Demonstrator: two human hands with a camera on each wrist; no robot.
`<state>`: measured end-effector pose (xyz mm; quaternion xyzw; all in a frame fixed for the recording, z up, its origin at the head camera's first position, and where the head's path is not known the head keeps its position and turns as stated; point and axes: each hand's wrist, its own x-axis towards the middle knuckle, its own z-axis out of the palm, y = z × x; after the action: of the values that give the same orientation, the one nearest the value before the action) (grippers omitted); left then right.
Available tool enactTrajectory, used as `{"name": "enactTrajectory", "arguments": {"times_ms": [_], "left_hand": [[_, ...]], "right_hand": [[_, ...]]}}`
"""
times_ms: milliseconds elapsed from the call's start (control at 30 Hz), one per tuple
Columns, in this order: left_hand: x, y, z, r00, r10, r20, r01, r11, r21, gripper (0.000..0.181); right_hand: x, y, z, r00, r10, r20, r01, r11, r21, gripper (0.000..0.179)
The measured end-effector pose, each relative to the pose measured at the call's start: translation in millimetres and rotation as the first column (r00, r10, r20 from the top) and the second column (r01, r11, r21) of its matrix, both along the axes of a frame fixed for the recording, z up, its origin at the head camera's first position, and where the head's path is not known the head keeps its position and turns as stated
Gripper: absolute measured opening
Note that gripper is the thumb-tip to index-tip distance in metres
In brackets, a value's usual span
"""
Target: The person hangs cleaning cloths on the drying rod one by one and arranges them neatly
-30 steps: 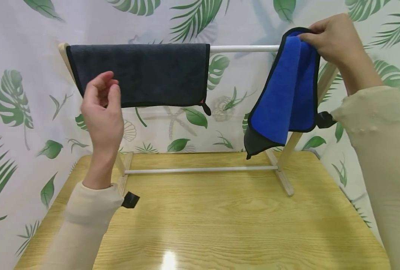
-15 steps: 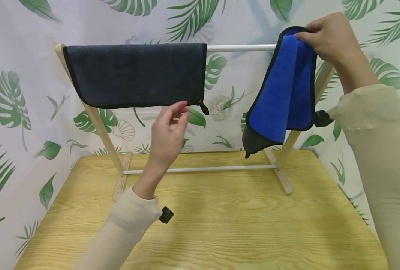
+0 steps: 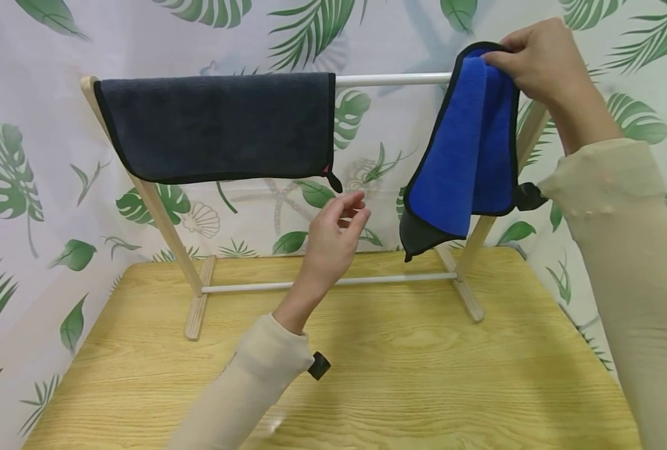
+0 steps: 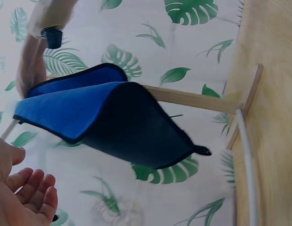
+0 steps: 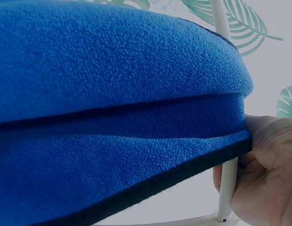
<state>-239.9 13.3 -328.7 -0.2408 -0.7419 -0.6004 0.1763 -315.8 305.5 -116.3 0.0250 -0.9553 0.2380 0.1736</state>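
Note:
My right hand [image 3: 549, 65] pinches the top edge of a blue cloth [image 3: 446, 156] at the right end of the drying rack's white top rod [image 3: 392, 80]. The cloth hangs folded, black-edged, its dark grey reverse showing at a lower corner. In the right wrist view, the thumb side of that hand [image 5: 268, 165] is beside the rod. My left hand [image 3: 333, 237] is in the air below and right of a dark grey cloth [image 3: 220, 128], fingers loosely bent and holding nothing. It is apart from the blue cloth. The grey cloth is draped over the rod's left part.
The rack has slanted wooden legs [image 3: 164, 225] and a white lower rod [image 3: 389, 279] near the tabletop. It stands on a wood-grain table [image 3: 389, 375]. A white leaf-patterned curtain [image 3: 29, 287] hangs behind and at the sides.
My left hand has moved right, from in front of the grey cloth to just past its lower right corner. The right hand keeps its pinch on the blue cloth; the view shifts slightly.

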Motion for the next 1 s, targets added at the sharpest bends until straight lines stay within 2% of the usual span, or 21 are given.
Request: {"name": "enactTrajectory", "arguments": {"times_ms": [233,467,767,1000], "left_hand": [[-8.1,26.8,-9.9,0.997,-0.017,0.073,0.017,1.000,0.003,0.034],[-15.0,48.2,-15.9,0.994,-0.007,0.112,0.005,1.000,0.016,0.033],[-19.3,65.4,-24.8,0.990,-0.012,0.139,0.009,1.000,0.023,0.037],[-21.8,75.5,-26.1,0.985,-0.011,0.174,0.007,1.000,0.021,0.037]], "right_hand": [[0.6,-0.2,-0.1,1.000,-0.007,0.007,0.007,1.000,-0.015,0.047],[1.4,-2.0,-2.1,1.000,-0.009,0.001,0.009,1.000,-0.019,0.047],[1.5,-3.1,-3.2,1.000,-0.015,0.006,0.015,1.000,-0.018,0.047],[1.8,-1.6,-3.0,1.000,-0.015,0.002,0.015,1.000,-0.018,0.047]]}}
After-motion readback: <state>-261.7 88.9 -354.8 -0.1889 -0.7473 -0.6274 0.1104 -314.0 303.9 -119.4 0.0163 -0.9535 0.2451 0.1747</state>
